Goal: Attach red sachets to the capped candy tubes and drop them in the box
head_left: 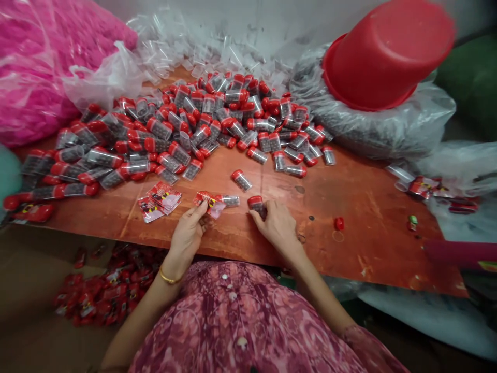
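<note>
Your left hand pinches a card and your right hand curls round a jar — both over the worktop's near side, a heap lying farther back.

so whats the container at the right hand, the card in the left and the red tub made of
Container: likely plastic, with a glossy, seemingly see-through body and smooth red cap. Card: coated paper or thin plastic, too small to tell; printed, with a paler pinkish part. Red tub: probably plastic, smooth with soft sheen.
</note>
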A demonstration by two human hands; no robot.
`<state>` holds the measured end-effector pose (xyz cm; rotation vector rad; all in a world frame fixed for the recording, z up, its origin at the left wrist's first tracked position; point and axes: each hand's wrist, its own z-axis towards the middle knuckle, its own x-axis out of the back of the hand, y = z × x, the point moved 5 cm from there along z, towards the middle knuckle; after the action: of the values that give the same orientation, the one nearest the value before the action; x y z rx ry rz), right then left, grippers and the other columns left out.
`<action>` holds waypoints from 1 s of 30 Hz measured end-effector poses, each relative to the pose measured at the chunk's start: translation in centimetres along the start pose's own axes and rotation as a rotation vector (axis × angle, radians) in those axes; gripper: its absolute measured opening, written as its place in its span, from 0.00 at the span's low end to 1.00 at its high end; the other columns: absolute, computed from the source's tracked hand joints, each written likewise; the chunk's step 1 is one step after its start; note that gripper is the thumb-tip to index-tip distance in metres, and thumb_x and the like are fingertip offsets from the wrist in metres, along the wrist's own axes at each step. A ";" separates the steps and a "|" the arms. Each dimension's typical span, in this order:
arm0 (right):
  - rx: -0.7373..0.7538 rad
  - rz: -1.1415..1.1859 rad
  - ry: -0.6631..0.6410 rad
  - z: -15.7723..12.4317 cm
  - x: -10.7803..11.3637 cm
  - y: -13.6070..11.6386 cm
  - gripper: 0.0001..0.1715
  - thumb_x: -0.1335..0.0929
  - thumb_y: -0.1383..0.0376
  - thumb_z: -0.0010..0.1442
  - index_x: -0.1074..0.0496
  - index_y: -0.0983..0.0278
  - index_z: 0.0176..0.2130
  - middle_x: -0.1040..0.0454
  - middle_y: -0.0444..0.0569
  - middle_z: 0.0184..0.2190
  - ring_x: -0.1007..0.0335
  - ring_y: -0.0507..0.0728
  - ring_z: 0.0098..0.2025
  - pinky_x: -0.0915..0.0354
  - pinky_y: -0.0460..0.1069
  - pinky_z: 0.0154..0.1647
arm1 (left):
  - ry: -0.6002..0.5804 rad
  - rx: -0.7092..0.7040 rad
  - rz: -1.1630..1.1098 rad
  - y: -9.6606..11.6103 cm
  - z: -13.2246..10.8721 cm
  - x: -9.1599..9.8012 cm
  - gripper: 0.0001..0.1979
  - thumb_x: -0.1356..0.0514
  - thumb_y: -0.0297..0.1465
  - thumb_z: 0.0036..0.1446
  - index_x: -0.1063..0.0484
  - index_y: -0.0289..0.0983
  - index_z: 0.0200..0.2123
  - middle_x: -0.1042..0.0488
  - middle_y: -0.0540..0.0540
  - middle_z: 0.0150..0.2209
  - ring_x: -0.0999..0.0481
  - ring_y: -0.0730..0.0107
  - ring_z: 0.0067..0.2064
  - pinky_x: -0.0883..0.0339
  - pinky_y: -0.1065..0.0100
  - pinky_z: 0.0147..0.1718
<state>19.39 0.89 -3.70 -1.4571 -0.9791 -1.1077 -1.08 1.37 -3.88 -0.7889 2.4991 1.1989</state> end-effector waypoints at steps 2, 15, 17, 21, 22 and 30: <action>0.027 0.147 0.060 -0.5 -0.1 0.9 0.16 0.36 0.55 0.57 0.32 0.66 0.35 0.26 0.57 0.34 0.31 0.63 0.39 0.37 0.52 0.35 | -0.029 0.057 -0.069 0.1 0.1 0.0 0.10 0.31 0.31 0.41 0.29 0.34 0.25 0.27 0.53 0.20 0.31 0.79 0.20 0.35 0.77 0.21; 0.272 1.061 -0.231 -2.0 4.1 -4.9 0.06 0.32 0.64 0.52 0.29 0.64 0.31 0.29 0.43 0.24 0.36 0.49 0.24 0.38 0.44 0.24 | -0.136 0.075 0.018 0.0 -0.3 -0.7 0.15 0.30 0.36 0.37 0.27 0.33 0.25 0.25 0.50 0.23 0.28 0.76 0.23 0.34 0.74 0.23; 0.306 1.039 -0.217 -1.8 4.0 -5.1 0.06 0.32 0.64 0.52 0.29 0.64 0.32 0.29 0.43 0.24 0.35 0.49 0.25 0.37 0.44 0.25 | -0.136 0.048 0.060 0.1 -0.4 -0.7 0.16 0.29 0.38 0.35 0.27 0.33 0.25 0.25 0.49 0.22 0.28 0.76 0.23 0.35 0.75 0.23; 0.307 1.034 -0.191 -1.6 3.6 -5.0 0.06 0.33 0.63 0.52 0.29 0.64 0.31 0.29 0.43 0.24 0.36 0.49 0.24 0.38 0.44 0.25 | -0.127 0.009 0.150 0.5 -0.6 -0.5 0.19 0.29 0.41 0.34 0.27 0.32 0.22 0.26 0.49 0.20 0.29 0.76 0.22 0.35 0.75 0.23; 0.298 1.028 -0.190 -1.6 3.4 -5.0 0.06 0.33 0.63 0.52 0.29 0.64 0.31 0.30 0.43 0.23 0.36 0.49 0.24 0.38 0.44 0.24 | -0.126 0.008 0.158 0.5 -0.6 -0.5 0.19 0.29 0.42 0.33 0.27 0.32 0.22 0.26 0.49 0.20 0.29 0.76 0.22 0.35 0.75 0.23; 0.272 1.021 -0.205 -1.6 2.9 -5.2 0.07 0.33 0.62 0.51 0.29 0.64 0.30 0.30 0.43 0.22 0.38 0.49 0.23 0.39 0.44 0.23 | -0.122 -0.021 0.228 0.5 -0.6 -0.3 0.19 0.31 0.43 0.35 0.26 0.32 0.22 0.26 0.48 0.20 0.29 0.76 0.22 0.36 0.73 0.23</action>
<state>14.94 0.20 0.46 -1.5510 -0.3651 -0.0805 -1.13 1.22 -3.06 -0.4292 2.5305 1.3043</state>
